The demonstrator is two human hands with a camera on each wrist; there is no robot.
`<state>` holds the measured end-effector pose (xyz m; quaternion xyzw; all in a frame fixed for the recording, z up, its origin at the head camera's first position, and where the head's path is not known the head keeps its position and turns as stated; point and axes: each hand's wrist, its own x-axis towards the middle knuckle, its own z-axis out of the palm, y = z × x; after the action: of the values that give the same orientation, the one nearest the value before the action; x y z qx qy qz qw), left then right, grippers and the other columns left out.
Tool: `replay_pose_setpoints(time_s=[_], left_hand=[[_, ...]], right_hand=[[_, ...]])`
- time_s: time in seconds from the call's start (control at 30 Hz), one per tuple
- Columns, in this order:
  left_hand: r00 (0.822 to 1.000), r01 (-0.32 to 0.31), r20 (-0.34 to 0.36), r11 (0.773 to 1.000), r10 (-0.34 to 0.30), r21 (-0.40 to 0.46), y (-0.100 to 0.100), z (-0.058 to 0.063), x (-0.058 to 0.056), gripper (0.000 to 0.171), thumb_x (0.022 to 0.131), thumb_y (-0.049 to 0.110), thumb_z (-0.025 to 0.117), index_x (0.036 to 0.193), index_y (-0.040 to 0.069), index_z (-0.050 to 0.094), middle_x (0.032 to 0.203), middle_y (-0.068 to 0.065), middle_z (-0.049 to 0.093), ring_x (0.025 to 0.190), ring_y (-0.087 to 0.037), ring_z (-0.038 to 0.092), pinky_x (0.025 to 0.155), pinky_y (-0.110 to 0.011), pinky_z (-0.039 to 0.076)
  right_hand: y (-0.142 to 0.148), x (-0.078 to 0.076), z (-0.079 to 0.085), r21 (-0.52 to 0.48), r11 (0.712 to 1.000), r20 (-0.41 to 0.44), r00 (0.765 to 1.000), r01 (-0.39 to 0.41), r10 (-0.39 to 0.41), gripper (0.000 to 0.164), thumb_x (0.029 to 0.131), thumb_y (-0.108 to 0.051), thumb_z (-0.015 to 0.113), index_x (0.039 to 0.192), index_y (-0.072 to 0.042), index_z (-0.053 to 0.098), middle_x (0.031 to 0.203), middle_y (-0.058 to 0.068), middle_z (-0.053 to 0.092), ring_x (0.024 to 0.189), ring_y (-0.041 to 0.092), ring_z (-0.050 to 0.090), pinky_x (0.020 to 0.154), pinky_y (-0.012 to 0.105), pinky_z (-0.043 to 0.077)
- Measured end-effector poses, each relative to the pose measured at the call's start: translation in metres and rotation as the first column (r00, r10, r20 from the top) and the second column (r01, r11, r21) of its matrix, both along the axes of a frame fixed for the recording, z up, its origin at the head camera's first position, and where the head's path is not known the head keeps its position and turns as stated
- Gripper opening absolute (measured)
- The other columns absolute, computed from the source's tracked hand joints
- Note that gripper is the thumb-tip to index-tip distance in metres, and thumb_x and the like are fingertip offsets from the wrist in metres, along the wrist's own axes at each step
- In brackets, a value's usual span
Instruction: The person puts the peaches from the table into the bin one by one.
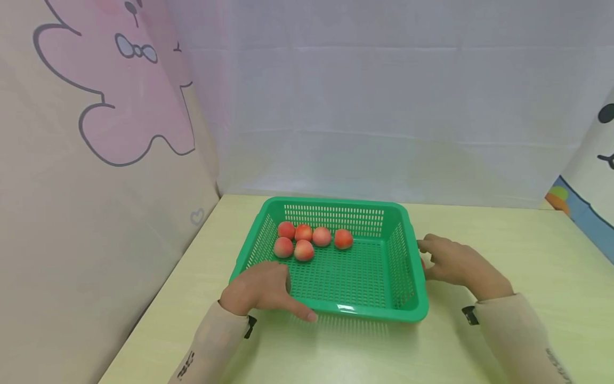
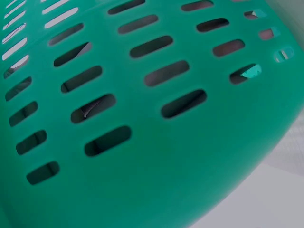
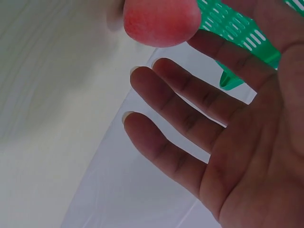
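Observation:
Several red-pink peaches (image 1: 304, 250) lie in the far left part of a green slotted plastic basket (image 1: 355, 314). My left hand (image 1: 261, 288) grips the basket's near left corner, its thumb stretched along the outside of the front rim; most of its fingers are hidden. In the left wrist view, the basket wall (image 2: 142, 166) fills most of the picture. Outside the right wall, my right hand (image 1: 453, 261) pinches another peach (image 3: 161, 21) between index finger and thumb. The thumb's tip is out of the right wrist view, where the other fingers (image 3: 166, 99) are spread apart.
The basket stands on a pale yellow table (image 1: 479, 341). A white curtain (image 1: 384, 106) hangs behind it, and a wall with a pink cartoon bear (image 1: 134, 106) rises at the left. Another cartoon-printed panel (image 1: 587, 176) borders the table's right side.

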<state>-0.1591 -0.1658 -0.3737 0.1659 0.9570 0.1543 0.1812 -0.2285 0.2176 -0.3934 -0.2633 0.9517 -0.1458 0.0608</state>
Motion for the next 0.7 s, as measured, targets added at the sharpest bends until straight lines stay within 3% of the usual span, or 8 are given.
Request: replay_pose_setpoints(time_s=[0.27,0.47,0.7], left_hand=[[1.000,-0.005,0.007,1.000,0.005,-0.007,-0.0003,0.0003,-0.0002,0.065,0.048,0.088,0.062,0.069,0.027,0.057,0.054,0.011,0.032,0.050,-0.009,0.034,0.045,-0.028,0.028],[1.000,-0.012,-0.003,1.000,0.012,-0.010,-0.0003,-0.0004,0.0003,0.067,0.047,0.089,0.061,0.062,0.025,0.050,0.051,0.011,0.027,0.047,-0.008,0.030,0.044,-0.027,0.025],[1.000,-0.022,-0.005,1.000,0.022,-0.016,0.0005,-0.0006,0.0002,0.070,0.046,0.090,0.061,0.057,0.023,0.041,0.050,0.011,0.023,0.045,-0.008,0.026,0.042,-0.027,0.022]], right_hand=[[-0.0014,-0.0002,-0.0009,0.005,1.000,0.011,1.000,-0.013,0.013,0.026,0.077,-0.014,0.072,0.101,-0.019,0.062,0.094,0.000,0.056,0.089,0.035,0.060,0.063,0.044,0.049],[-0.0047,0.0009,-0.0020,0.008,1.000,0.013,1.000,-0.003,0.003,0.020,0.076,-0.009,0.066,0.087,-0.022,0.056,0.095,-0.003,0.057,0.085,0.030,0.059,0.061,0.042,0.046],[-0.0047,0.0011,-0.0034,0.013,1.000,0.004,1.000,0.009,-0.009,0.024,0.075,-0.008,0.068,0.085,-0.022,0.053,0.098,-0.002,0.059,0.079,0.023,0.055,0.061,0.041,0.045]])
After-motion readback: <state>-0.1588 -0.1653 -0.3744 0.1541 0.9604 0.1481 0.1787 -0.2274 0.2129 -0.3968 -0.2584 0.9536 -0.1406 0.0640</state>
